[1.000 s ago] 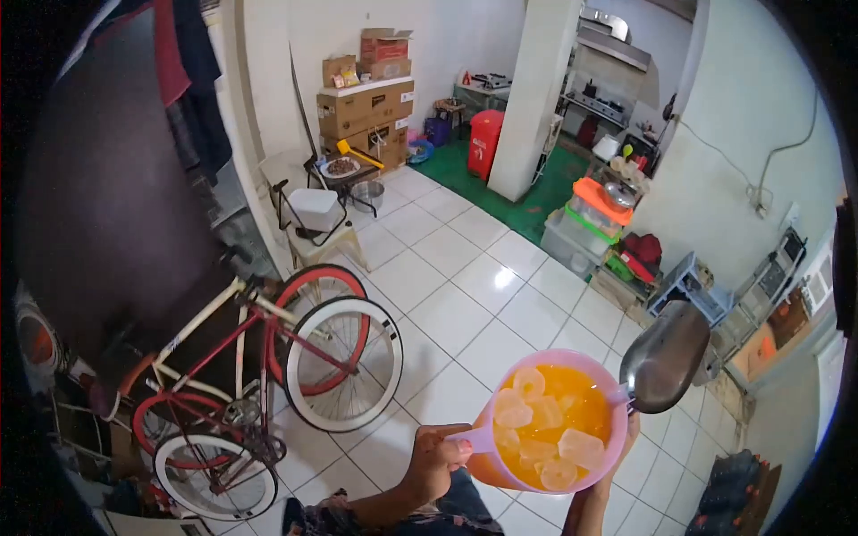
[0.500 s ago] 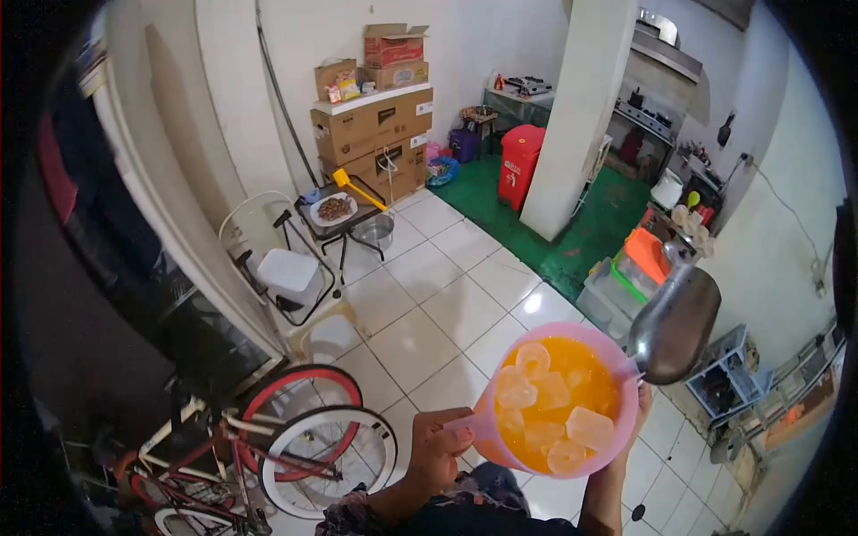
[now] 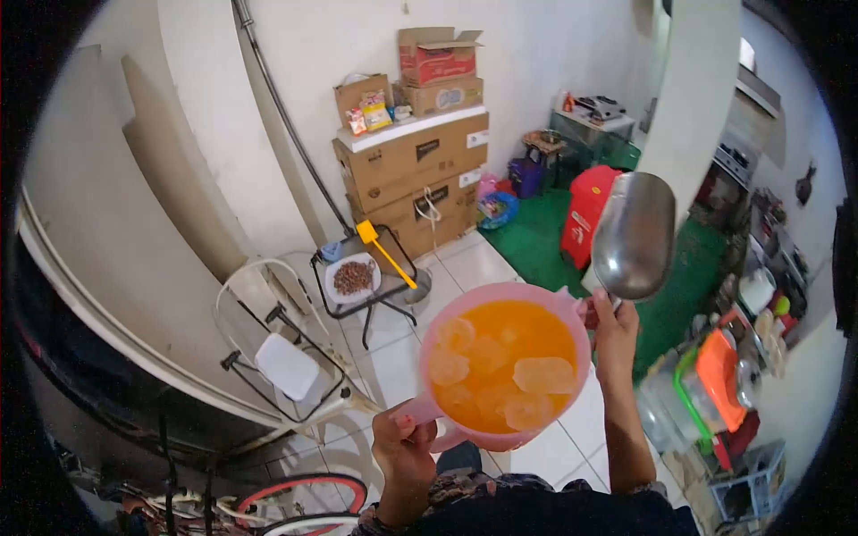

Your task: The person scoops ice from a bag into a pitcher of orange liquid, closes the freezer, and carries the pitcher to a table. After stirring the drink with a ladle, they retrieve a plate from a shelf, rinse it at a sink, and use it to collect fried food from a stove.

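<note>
A pink pitcher (image 3: 429,339) full of orange drink with chunks of ice is in front of me. My left hand (image 3: 404,444) is closed around its handle at the lower left. Beside the spout, my right hand (image 3: 615,335) grips a metal ice scoop (image 3: 634,234) by its handle, fingers close against the pitcher's rim. The scoop points up, its bowl above the hand and beyond the rim. Its handle is mostly hidden by the fingers.
A black stand ahead bears a plate of small brown pieces (image 3: 351,278) and a yellow tool (image 3: 391,255). Stacked cardboard boxes (image 3: 407,174), a white chair (image 3: 290,366), a bicycle (image 3: 295,496), a red bin (image 3: 590,210) and an orange-lidded container (image 3: 718,380) stand around.
My view has turned left, with the boxes and stand now larger. The pitcher has shifted left. My right hand has come up from the pitcher's side, and the scoop stands more upright.
</note>
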Motion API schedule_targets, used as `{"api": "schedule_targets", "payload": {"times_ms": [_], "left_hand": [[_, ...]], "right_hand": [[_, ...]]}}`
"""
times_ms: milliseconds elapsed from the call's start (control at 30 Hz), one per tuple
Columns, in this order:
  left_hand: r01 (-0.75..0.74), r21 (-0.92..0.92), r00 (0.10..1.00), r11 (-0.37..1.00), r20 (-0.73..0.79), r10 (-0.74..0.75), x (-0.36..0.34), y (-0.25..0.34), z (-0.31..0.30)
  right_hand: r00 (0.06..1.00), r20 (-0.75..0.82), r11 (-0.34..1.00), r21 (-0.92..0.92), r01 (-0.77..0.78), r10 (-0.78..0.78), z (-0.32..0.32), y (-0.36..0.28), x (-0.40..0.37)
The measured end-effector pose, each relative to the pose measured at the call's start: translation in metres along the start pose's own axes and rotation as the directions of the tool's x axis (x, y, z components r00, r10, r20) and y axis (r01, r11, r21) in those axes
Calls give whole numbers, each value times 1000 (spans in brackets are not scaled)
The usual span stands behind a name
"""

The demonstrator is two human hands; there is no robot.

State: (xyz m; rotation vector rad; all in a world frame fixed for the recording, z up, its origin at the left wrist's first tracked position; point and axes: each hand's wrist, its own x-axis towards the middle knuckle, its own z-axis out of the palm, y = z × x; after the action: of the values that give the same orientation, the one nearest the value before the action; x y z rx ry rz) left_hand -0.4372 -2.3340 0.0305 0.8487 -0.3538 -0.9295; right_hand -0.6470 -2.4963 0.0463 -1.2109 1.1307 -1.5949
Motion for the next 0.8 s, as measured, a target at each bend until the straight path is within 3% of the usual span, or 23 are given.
{"api": "schedule_targets", "payload": {"times_ms": [33, 100, 167, 200, 267, 333, 400, 433, 533, 567, 633, 667, 700, 733, 800], "left_hand": [[-50, -8, 980, 999, -194, 47, 29, -6, 21], [-112, 23, 985, 993, -130, 114, 93, -14, 29], [-180, 17, 984, 984, 13, 179, 161, -21, 30], [-186, 16, 983, 982, 3, 186, 191, -18, 36], [-222, -51, 975, 974, -10, 222, 250, -12, 53], [-259, -81, 965, 962, -72, 254, 304, -14, 64], [-432, -3, 842, 902, -358, 403, 355, -17, 79], [-500, 101, 835, 860, -208, 509, 381, -18, 77], [-550, -2, 803, 835, -278, 527, 453, -22, 92], [-596, 94, 708, 797, -406, 577, 476, -24, 105], [-602, 140, 616, 786, -545, 569, 517, -34, 118], [-612, 176, 549, 771, -608, 574, 539, -38, 127], [-625, 281, 446, 728, -637, 629, 561, -36, 151], [-613, 298, 427, 732, -654, 625, 579, -41, 149], [-702, 312, 416, 641, -551, 723, 604, -50, 137]], "right_hand": [[995, 78, 995, -80, -62, 69, 17, 15, 44], [977, 160, 981, -158, -115, 140, 53, 53, 131], [961, 243, 834, -498, 237, -129, 96, 100, 219], [959, 253, 835, -494, 242, -127, 118, 116, 255], [955, 268, 865, -501, 26, 126, 164, 140, 328], [929, 325, 868, -497, 8, 177, 210, 153, 392], [883, 455, 946, -322, 41, 117, 264, 165, 452], [872, 474, 946, -322, 41, 124, 291, 180, 488], [776, 624, 914, -360, 187, 87, 383, 223, 604], [796, 599, 878, -424, 222, 89, 420, 230, 635], [794, 602, 833, -478, 277, 82, 493, 260, 704], [767, 572, 692, -427, 582, -292, 537, 288, 742], [598, 513, 447, -397, 801, -616, 576, 310, 774], [596, 536, 457, -383, 803, -598, 606, 326, 794], [472, 610, 210, -452, 867, -637, 658, 351, 821]]}}
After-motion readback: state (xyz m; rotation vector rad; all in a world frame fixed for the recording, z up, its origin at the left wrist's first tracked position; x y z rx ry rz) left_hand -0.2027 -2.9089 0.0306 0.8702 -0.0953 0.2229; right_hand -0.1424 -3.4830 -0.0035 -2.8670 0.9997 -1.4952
